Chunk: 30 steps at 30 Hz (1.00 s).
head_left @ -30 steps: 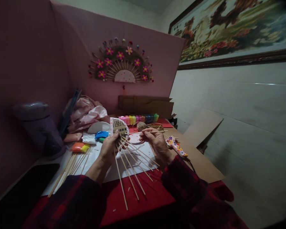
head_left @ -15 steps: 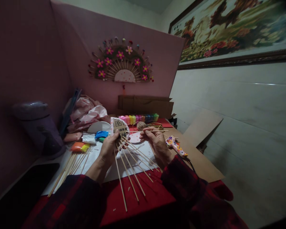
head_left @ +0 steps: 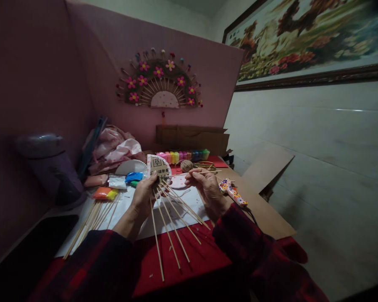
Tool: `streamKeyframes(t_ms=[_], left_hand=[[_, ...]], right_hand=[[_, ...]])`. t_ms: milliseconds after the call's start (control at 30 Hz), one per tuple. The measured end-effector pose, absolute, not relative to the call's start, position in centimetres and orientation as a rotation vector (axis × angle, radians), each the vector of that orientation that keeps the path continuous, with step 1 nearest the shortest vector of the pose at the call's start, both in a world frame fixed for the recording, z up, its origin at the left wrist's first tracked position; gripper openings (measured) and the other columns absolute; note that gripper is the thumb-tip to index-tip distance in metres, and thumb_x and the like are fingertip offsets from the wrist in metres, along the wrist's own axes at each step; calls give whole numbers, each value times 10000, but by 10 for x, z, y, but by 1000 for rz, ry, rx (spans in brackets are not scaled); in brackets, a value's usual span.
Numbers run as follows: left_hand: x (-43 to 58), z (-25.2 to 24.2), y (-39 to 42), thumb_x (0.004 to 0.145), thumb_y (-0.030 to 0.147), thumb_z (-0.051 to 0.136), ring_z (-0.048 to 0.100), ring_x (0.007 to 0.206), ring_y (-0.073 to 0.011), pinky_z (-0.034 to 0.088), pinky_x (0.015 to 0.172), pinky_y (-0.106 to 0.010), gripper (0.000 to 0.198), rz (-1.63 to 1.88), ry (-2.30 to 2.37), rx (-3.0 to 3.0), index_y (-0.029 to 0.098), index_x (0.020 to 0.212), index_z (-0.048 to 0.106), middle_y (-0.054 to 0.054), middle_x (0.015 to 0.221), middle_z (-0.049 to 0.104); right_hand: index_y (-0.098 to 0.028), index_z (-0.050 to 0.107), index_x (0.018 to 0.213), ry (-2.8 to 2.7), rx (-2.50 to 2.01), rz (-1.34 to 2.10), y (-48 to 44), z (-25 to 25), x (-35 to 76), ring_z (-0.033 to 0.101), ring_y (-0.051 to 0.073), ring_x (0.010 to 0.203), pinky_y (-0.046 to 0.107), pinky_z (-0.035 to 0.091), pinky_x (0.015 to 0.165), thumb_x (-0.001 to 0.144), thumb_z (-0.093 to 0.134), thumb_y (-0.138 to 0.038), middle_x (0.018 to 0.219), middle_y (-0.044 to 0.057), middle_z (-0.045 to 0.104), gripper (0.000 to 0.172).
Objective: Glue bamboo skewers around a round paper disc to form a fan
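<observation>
The left hand (head_left: 142, 196) gripped the card (head_left: 159, 164) low down, its thumb on the printed face and its other fingers largely hidden behind. Several fanned sticks (head_left: 156, 240) spread from the card's lower edge toward the wearer. Right of the card, the right hand (head_left: 206, 186) had thumb and fingertips pinched on a single stick (head_left: 179, 174), nearly level, its left end at the card's lower right; contact there could not be told. Loose sticks (head_left: 87, 219) lay left of the card, a twine ball (head_left: 186, 166) right.
</observation>
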<state>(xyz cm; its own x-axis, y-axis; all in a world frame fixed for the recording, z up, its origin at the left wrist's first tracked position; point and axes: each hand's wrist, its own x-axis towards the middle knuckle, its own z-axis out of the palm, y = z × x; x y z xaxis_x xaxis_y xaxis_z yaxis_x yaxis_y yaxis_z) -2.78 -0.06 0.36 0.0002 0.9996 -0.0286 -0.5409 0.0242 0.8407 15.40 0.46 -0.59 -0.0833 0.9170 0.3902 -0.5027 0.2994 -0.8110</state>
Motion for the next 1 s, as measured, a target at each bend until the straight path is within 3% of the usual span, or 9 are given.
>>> streamKeyframes(t_ms=[167,300,367,500,767,867,1000], left_hand=[[-29,2,1,869,187,491,605,429,-156,466,337,-225,192,1415,775,743,52,962,591,-104,659,682],[-32,4,5,884,188,461,587,402,-153,448,329,-215,225,1393,763,593,43,1004,584,-73,576,645],[-35,6,6,901,203,432,602,427,-157,464,355,-215,250,1383,731,495,45,1028,578,-84,591,651],[-42,10,6,924,223,391,625,475,-152,512,428,-230,285,1393,635,315,58,1068,574,-111,669,678],[-43,4,5,893,210,473,634,500,-146,541,482,-244,202,1485,503,276,113,1007,609,-55,650,666],[-41,1,8,893,223,471,626,479,-160,538,460,-272,203,1480,551,300,116,1007,600,-54,639,663],[-39,2,10,906,220,440,617,452,-159,530,442,-271,192,1494,649,311,112,964,589,-53,616,657]], right_hand=[[-170,650,805,-1037,-501,1209,2,0,156,628,124,573,250,518,573,733,689,-283,678,6,677,139],[-174,607,646,-941,-501,958,8,0,161,612,116,660,257,503,673,782,629,-355,754,14,668,227],[-171,580,611,-936,-517,918,9,-2,162,565,93,603,229,462,593,791,618,-369,742,12,656,271],[-168,654,804,-1109,-702,1261,3,-6,157,401,45,463,175,258,416,735,695,-355,680,-5,619,203],[-293,640,1070,-1210,-792,1610,-16,2,151,545,65,631,155,322,490,630,798,-219,867,-24,651,474],[-316,659,1029,-1159,-813,1581,-18,5,153,594,79,708,162,367,543,627,796,-203,903,-36,670,439],[-257,690,926,-1081,-754,1561,-16,2,153,586,77,651,155,325,483,620,806,-208,795,-23,676,331]])
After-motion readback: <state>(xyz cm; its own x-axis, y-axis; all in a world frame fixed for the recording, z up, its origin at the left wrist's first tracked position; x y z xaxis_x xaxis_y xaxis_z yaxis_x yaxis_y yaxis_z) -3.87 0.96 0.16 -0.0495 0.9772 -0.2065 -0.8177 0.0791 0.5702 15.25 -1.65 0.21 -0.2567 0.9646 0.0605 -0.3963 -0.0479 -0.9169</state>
